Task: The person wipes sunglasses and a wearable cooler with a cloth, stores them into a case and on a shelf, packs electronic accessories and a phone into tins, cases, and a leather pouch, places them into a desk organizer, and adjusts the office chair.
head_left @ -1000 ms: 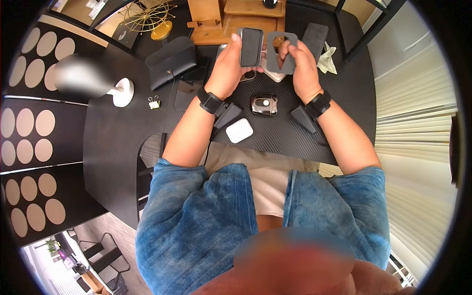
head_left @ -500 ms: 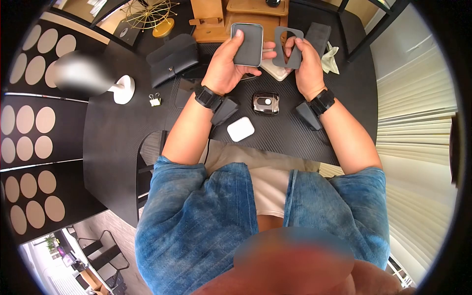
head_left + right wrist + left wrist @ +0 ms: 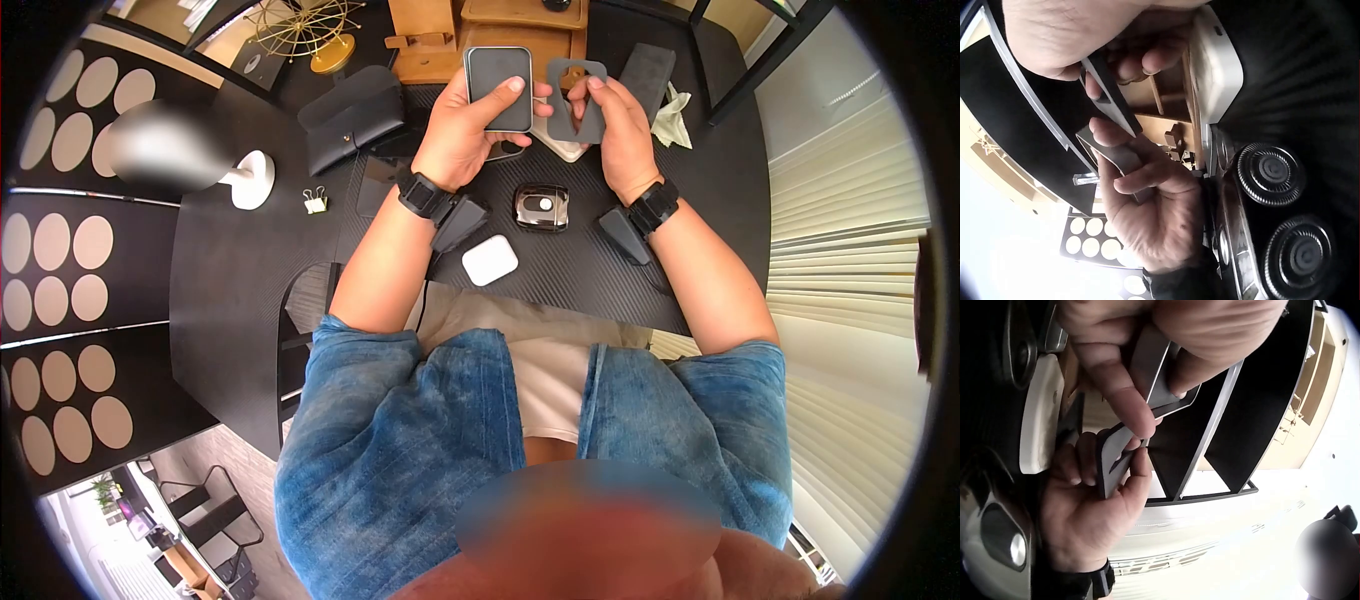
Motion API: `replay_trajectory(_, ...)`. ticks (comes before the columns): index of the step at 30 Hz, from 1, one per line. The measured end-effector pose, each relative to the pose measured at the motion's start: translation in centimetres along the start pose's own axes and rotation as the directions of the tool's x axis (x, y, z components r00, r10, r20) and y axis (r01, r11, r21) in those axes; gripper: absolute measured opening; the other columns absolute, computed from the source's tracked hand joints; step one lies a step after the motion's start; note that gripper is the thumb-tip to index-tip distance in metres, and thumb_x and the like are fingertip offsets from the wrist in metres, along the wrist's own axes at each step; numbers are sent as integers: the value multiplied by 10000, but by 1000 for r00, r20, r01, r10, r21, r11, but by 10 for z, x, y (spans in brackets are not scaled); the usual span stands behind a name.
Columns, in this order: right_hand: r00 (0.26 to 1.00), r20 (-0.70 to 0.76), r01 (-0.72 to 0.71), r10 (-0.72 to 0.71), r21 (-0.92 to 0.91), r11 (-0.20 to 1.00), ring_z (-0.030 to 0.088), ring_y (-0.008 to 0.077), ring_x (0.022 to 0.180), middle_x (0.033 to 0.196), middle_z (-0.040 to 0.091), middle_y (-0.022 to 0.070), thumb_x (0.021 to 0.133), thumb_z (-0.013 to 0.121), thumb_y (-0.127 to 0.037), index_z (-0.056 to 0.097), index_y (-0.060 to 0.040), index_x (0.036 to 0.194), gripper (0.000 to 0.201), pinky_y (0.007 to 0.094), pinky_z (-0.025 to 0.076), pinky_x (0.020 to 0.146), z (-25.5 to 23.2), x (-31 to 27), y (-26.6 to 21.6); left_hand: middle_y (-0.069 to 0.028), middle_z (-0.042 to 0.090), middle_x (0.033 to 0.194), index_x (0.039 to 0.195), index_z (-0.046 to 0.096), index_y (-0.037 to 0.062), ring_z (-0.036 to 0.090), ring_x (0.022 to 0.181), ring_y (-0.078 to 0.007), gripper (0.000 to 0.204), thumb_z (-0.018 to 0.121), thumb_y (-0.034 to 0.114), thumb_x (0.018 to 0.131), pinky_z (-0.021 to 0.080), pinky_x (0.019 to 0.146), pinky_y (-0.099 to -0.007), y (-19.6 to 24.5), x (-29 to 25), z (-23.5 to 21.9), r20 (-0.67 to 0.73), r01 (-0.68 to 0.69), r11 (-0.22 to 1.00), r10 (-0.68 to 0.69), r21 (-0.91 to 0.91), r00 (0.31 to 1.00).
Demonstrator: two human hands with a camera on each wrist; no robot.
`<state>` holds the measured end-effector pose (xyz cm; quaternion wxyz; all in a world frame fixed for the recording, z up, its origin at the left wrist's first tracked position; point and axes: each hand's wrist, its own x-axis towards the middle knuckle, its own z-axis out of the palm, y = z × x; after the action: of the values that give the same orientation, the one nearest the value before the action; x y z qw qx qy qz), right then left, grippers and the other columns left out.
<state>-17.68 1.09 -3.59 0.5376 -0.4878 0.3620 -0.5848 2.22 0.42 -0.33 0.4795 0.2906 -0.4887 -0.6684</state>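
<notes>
In the head view my left hand (image 3: 450,138) grips a shallow rectangular tray (image 3: 493,68) with a silver rim and dark inside, thumb lying over its face. My right hand (image 3: 629,140) pinches a flat grey frame (image 3: 594,128) with a cutout, just right of the tray. Some right fingers show through the cutout. The left wrist view has the tray (image 3: 1147,359) and frame (image 3: 1109,450) close together; whether they touch I cannot tell. In the right wrist view left fingers curl round the tray (image 3: 1121,156), below the frame (image 3: 1113,94).
Below the hands lie a glossy dark device (image 3: 540,208) and a white case (image 3: 490,260). A white box (image 3: 560,149) lies partly behind the hands. Around them are a black pouch (image 3: 350,130), wooden organizer (image 3: 425,65), dark block (image 3: 648,75), cloth (image 3: 672,120) and binder clip (image 3: 315,200).
The tray turned from a narrow, tilted view to face upward more fully and shifted left. My left thumb slid further over its face. The frame tilted slightly in my right hand.
</notes>
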Motion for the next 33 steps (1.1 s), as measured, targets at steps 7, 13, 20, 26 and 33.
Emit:
replay_trajectory(7, 1000, 14, 2, -2, -14, 1000, 530, 75, 744, 792, 566, -23, 1002, 502, -326, 659, -64, 919, 316, 227, 422, 596, -1, 0, 4, -147, 676, 1135, 1225, 509, 65, 685, 994, -216, 296, 619, 104, 953, 577, 646, -289, -4, 0, 0, 8, -20, 999, 20, 45, 1000)
replay_trajectory(13, 1000, 22, 8, -7, -31, 999, 530, 73, 747, 795, 564, -23, 1009, 496, -344, 659, -60, 928, 337, 218, 421, 612, -1, 1, 5, -152, 659, 1170, 1229, 524, 52, 667, 1033, -230, 325, 494, 306, 1029, 562, 679, -306, -3, 2, -1, 13, 23, 1000, -23, 15, 1000)
replay_trajectory(20, 984, 18, 179, -178, -95, 979, 515, 64, 744, 807, 564, -29, 1027, 460, -366, 636, -62, 1013, 352, 212, 410, 595, 3, 0, 4, -142, 633, 1207, 1306, 497, 48, 634, 1071, -237, 583, 290, 526, 1043, 535, 808, -366, -12, 5, -2, -26, -3, 1000, 4, 17, 1000)
replay_trajectory(26, 976, 50, 219, -213, -208, 953, 511, 53, 746, 842, 587, -23, 1036, 437, -370, 621, -73, 1089, 353, 201, 403, 576, 7, -4, 0, -88, 604, 1235, 1338, 490, 56, 589, 1120, -214, 599, 270, 530, 1045, 501, 921, -401, -15, 3, 4, 25, -10, 1000, 10, 16, 1000)
replay_trajectory(33, 968, 230, 101, -96, -8, 995, 533, 42, 735, 901, 590, -19, 1024, 492, -289, 599, -52, 1194, 310, 197, 440, 597, 13, -7, -3, -48, 588, 1207, 1335, 458, 70, 571, 1087, -155, 544, 349, 512, 1037, 480, 908, -336, -28, 5, -10, 71, 18, 981, -32, 191, 997)
